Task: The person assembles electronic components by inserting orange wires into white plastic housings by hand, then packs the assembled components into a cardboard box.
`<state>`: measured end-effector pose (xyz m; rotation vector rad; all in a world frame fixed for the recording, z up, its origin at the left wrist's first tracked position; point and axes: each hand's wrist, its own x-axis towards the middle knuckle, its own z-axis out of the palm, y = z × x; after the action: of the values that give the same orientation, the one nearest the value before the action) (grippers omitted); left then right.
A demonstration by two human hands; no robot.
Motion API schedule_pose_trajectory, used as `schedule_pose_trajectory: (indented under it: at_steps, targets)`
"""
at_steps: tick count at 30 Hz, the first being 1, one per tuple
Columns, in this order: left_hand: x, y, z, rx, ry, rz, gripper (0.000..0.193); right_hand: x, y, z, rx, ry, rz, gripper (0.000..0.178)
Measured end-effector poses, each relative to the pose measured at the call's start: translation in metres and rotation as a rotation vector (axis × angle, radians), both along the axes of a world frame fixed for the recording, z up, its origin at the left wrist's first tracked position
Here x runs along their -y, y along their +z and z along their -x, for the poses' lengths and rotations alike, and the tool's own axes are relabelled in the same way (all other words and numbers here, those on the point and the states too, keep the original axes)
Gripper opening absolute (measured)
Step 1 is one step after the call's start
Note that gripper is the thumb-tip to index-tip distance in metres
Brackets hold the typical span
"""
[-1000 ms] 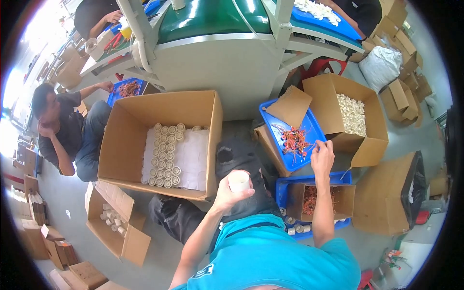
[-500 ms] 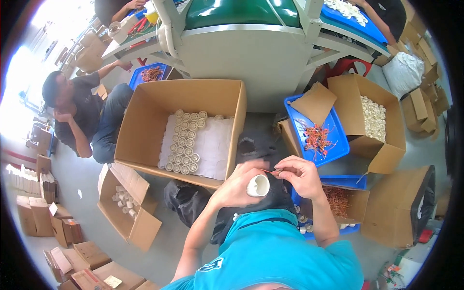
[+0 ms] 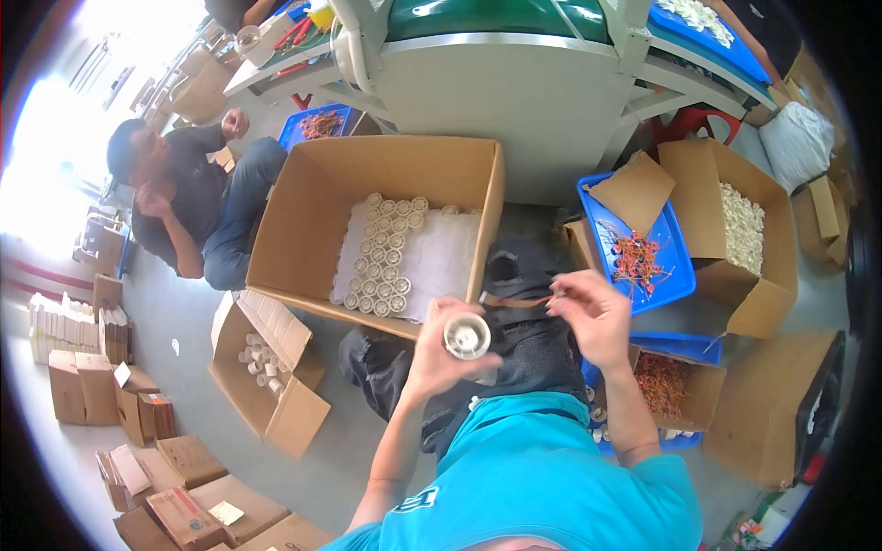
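Note:
My left hand [image 3: 430, 360] is wrapped round a white round plastic cup-like part [image 3: 467, 337], its open end facing up with a raised centre inside. To its right, my right hand [image 3: 595, 320] has thumb and fingers pinched on a thin reddish wire [image 3: 548, 300]. The wire reaches left toward the cup over my dark trousers; whether its far end touches the cup I cannot tell. Ahead of my left hand stands a big cardboard box [image 3: 377, 151], where similar white round parts [image 3: 386, 248] sit in rows on a pale sheet.
On the right are a blue tray [image 3: 675, 275] with red wire pieces [image 3: 636, 260], a carton of small white parts [image 3: 742, 225] and a box of reddish wires [image 3: 660, 381]. At left, an open carton [image 3: 241, 354] holds white parts. A co-worker [image 3: 197, 197] sits beyond the big box.
The cup has turned in my left hand so its opening faces up. My right hand has drawn away from it with the wire. The whole view has shifted slightly; the co-worker's raised arm has moved.

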<state>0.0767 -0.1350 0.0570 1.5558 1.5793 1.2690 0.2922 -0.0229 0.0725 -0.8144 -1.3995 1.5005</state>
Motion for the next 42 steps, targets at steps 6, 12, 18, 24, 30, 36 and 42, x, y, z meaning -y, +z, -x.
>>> schedule_pose_trajectory:
  at_steps: [6, 12, 18, 24, 30, 36, 42]
  targets:
    - [-0.01, -0.009, -0.001, -0.155, 0.293, -0.232, 0.068, 0.015, 0.047, 0.003, 0.185, 0.028, -0.412, 0.024]
    - [-0.013, -0.01, -0.004, -0.254, 0.314, -0.361, 0.066, 0.024, 0.049, 0.015, 0.288, 0.08, -0.49, 0.025]
    - [-0.015, -0.008, -0.006, -0.236, 0.279, -0.38, 0.062, 0.025, 0.046, 0.017, 0.323, 0.104, -0.484, 0.023]
    - [-0.015, -0.006, -0.007, -0.251, 0.261, -0.398, 0.061, 0.027, 0.044, 0.018, 0.339, 0.079, -0.457, 0.026]
    - [-0.015, -0.007, -0.007, -0.247, 0.256, -0.379, 0.061, 0.025, 0.047, 0.015, 0.357, 0.09, -0.46, 0.021]
    - [-0.019, 0.001, -0.008, -0.321, 0.195, -0.378, 0.061, 0.029, 0.043, 0.02, 0.348, 0.091, -0.403, 0.021]
    - [-0.024, 0.001, -0.017, -0.474, 0.088, -0.308, 0.064, 0.029, 0.037, 0.043, 0.398, 0.042, -0.588, 0.023]
